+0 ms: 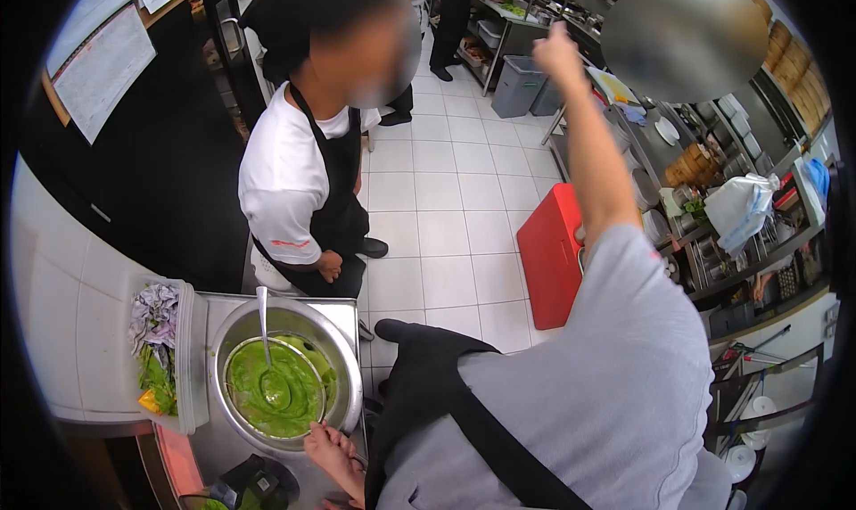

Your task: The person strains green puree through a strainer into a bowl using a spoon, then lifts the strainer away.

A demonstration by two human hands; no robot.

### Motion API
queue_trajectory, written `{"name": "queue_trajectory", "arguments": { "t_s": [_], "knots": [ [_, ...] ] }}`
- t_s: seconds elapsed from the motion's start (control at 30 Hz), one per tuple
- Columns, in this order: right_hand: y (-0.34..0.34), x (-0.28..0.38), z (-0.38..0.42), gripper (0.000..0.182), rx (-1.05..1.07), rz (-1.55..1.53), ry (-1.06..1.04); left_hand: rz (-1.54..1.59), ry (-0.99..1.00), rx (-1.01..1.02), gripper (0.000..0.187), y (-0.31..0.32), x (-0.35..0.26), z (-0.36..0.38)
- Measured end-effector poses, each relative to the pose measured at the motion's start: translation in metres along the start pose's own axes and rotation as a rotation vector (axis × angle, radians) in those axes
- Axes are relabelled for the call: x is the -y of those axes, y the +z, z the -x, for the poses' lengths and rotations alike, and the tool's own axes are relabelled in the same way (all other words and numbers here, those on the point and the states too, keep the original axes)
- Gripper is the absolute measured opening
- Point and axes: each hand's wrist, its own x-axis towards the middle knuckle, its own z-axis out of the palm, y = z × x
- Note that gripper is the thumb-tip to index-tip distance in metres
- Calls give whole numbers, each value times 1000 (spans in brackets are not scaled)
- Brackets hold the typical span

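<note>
My left hand (332, 449) is closed at the near right edge of a steel mixing bowl (348, 401), fingers pinched on the rim of a round strainer (314, 354). The strainer sits inside the bowl and holds thick green purée (254, 367). A metal ladle (264, 318) rests in the purée, its handle leaning on the far rim. Stretched far out to the upper right, my right hand (558, 57) is raised and closed with one digit sticking up. Nothing shows in it.
A co-worker in a white shirt and black apron (334, 171) stands just beyond the counter. Left of the bowl is a plastic tub (185, 358) with cloth and leafy scraps. A red box (548, 256) stands on the tiled floor; shelves with dishes (664, 131) line the right.
</note>
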Motion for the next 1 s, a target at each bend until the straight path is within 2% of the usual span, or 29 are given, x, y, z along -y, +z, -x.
{"name": "queue_trajectory", "arguments": {
  "t_s": [0.03,0.07,0.1,0.2,0.23,0.27,0.33,0.37,0.4,0.47,0.53,0.57,0.6,0.63,0.67,0.73,0.8,0.87,0.93,1.0],
  "knots": [
    [-4,-30,-51,84,30,65,141,-17,-11,1,34,-1,-1,0],
    [-25,-37,-67,92,124,-7,259,-32,-19,3,35,0,-1,0],
    [-44,-38,-75,93,122,-32,292,-38,-22,0,35,-3,-1,1],
    [-74,-27,-71,93,109,78,298,-10,-41,5,31,-2,-1,0],
    [-69,-18,-69,81,56,61,292,-15,-54,-2,31,-3,0,2],
    [-63,-8,-67,81,63,58,281,-12,-64,-10,30,-3,1,2],
    [-54,22,-50,54,492,240,83,15,-56,-17,30,-2,4,3],
    [-44,40,-24,44,562,246,-45,32,-48,-12,30,-4,5,4],
    [-44,69,23,41,625,248,-174,42,-41,-24,30,-3,7,4],
    [-31,111,109,41,919,73,-579,35,-50,-45,31,-5,10,2],
    [-28,160,194,42,1332,-24,-846,39,-41,-33,31,-4,9,4],
    [-13,174,233,43,1377,-109,-1061,46,-39,-14,31,-4,10,5],
    [-8,192,264,43,1405,-167,-1335,43,-37,-19,31,-5,10,5],
    [9,203,298,39,1325,-192,-1515,47,-32,-22,31,-5,10,4],
    [-7,222,321,34,1362,-87,-1551,54,-28,-23,31,-4,11,3],
    [34,229,371,28,1234,-443,-1690,46,-21,-17,31,-5,13,2],
    [46,247,397,26,1189,-547,-1731,41,-17,-18,31,-5,12,5],
    [68,259,422,27,893,-717,-1825,14,-35,-50,32,4,5,10],
    [80,269,432,32,819,-723,-1831,12,-46,-67,32,9,1,16],
    [85,279,438,41,914,-580,-1866,62,-54,-51,32,9,4,16]
  ]
}}
